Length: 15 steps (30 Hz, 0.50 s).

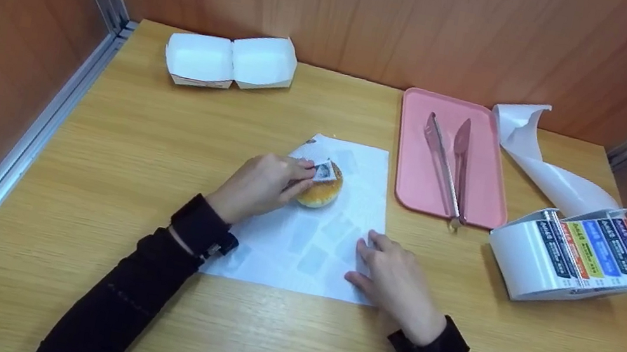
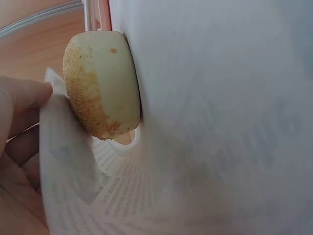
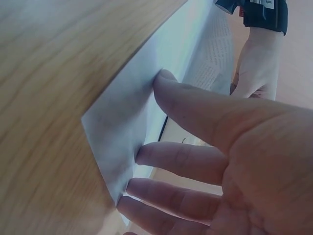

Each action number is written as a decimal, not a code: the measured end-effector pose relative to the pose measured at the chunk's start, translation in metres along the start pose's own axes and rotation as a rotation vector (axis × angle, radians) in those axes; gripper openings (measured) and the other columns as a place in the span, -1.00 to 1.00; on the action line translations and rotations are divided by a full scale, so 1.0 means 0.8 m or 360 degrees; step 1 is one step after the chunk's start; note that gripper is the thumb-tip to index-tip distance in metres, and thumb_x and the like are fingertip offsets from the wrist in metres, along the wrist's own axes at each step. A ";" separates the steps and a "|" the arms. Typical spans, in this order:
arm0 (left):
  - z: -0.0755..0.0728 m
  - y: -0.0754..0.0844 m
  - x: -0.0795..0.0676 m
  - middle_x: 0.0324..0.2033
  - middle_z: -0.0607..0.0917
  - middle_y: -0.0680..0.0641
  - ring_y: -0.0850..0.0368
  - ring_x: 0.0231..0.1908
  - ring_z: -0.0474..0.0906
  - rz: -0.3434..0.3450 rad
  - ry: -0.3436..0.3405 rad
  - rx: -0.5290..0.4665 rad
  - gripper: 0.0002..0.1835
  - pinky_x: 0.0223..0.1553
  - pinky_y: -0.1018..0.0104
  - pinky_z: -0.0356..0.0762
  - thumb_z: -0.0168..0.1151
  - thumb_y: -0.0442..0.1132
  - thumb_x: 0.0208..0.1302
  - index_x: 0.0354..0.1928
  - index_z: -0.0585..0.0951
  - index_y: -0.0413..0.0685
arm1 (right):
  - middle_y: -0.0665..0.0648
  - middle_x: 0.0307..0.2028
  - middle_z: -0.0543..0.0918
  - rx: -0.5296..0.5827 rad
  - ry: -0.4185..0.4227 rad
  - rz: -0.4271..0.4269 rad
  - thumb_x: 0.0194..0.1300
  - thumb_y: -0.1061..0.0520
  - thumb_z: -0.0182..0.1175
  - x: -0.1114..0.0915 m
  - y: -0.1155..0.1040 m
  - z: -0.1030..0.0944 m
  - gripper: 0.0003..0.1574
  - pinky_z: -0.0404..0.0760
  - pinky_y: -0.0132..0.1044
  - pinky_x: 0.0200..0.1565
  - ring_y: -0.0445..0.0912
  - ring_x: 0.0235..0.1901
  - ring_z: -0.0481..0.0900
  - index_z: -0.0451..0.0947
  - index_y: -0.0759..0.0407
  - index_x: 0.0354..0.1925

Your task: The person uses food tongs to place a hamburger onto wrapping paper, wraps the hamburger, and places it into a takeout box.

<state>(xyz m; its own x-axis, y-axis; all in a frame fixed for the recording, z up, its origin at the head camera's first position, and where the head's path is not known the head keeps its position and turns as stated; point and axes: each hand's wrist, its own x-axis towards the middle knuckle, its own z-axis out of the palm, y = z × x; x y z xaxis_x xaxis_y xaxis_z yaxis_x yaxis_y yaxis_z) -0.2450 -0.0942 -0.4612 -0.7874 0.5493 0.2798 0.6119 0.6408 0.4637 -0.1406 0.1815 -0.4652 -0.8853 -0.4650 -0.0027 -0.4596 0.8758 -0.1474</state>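
Note:
A round browned bun (image 1: 321, 195) sits on a sheet of white printed wrapping paper (image 1: 328, 275) on the table. My left hand (image 1: 257, 185) pinches one corner of the paper between thumb and fingers, lifted over the bun's left side. The left wrist view shows the bun (image 2: 105, 83) from the side, with the raised paper (image 2: 68, 152) curving up beside it towards my fingers. At the sheet's right edge lies my right hand (image 1: 398, 278), its fingers spread. In the right wrist view its fingertips (image 3: 146, 152) press on the paper (image 3: 115, 112) near a corner.
An opened white carton (image 1: 198, 59) stands at the back left. Tongs (image 1: 445, 160) and a spreader-like utensil (image 1: 463, 144) lie on a pink tray (image 1: 407, 196) at the back right. Further right are a label dispenser (image 1: 523, 265) and a curled white strip (image 1: 564, 181).

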 end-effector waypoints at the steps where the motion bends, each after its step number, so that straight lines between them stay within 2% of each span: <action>1: 0.000 0.000 0.000 0.18 0.78 -0.19 -0.09 0.24 0.73 -0.0008 -0.0015 -0.0009 -0.68 0.28 0.01 0.66 0.24 -0.11 0.61 0.16 0.78 -0.14 | 0.48 0.28 0.66 0.0002 -0.0006 -0.0002 0.29 -0.10 0.55 0.000 0.001 0.000 -0.26 0.70 0.22 0.18 0.35 0.21 0.69 0.68 0.36 0.23; 6: 0.002 -0.001 0.001 0.20 0.79 -0.19 -0.11 0.29 0.71 -0.0004 -0.0050 -0.0022 -0.64 0.34 -0.01 0.63 0.15 -0.05 0.67 0.12 0.80 -0.12 | 0.50 0.36 0.58 0.0038 -0.0124 -0.0021 0.18 -0.14 0.61 -0.003 0.008 -0.007 -0.10 0.67 0.29 0.19 0.39 0.25 0.65 0.62 0.34 0.32; 11: 0.003 -0.003 -0.002 0.17 0.80 -0.18 -0.08 0.24 0.73 0.0073 0.0014 -0.0003 -0.66 0.28 -0.01 0.67 0.18 -0.08 0.65 0.17 0.79 -0.10 | 0.50 0.50 0.42 0.0151 -0.0340 -0.0060 -0.07 -0.13 0.74 -0.006 0.018 -0.019 0.21 0.57 0.40 0.27 0.41 0.40 0.52 0.51 0.24 0.47; 15: 0.003 -0.005 -0.004 0.17 0.78 -0.19 -0.08 0.21 0.74 0.0117 0.0042 -0.0001 -0.68 0.25 -0.01 0.69 0.20 -0.12 0.64 0.17 0.79 -0.11 | 0.49 0.52 0.39 0.0230 -0.0376 -0.0076 -0.16 -0.08 0.79 -0.005 0.021 -0.023 0.26 0.52 0.46 0.28 0.42 0.44 0.46 0.50 0.22 0.47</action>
<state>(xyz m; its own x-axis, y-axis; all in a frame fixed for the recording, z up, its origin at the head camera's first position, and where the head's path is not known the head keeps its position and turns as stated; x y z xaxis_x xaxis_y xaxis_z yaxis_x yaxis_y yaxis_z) -0.2444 -0.0975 -0.4658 -0.7422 0.5805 0.3349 0.6679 0.5989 0.4419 -0.1463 0.2006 -0.4491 -0.8140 -0.5373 -0.2206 -0.4704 0.8326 -0.2924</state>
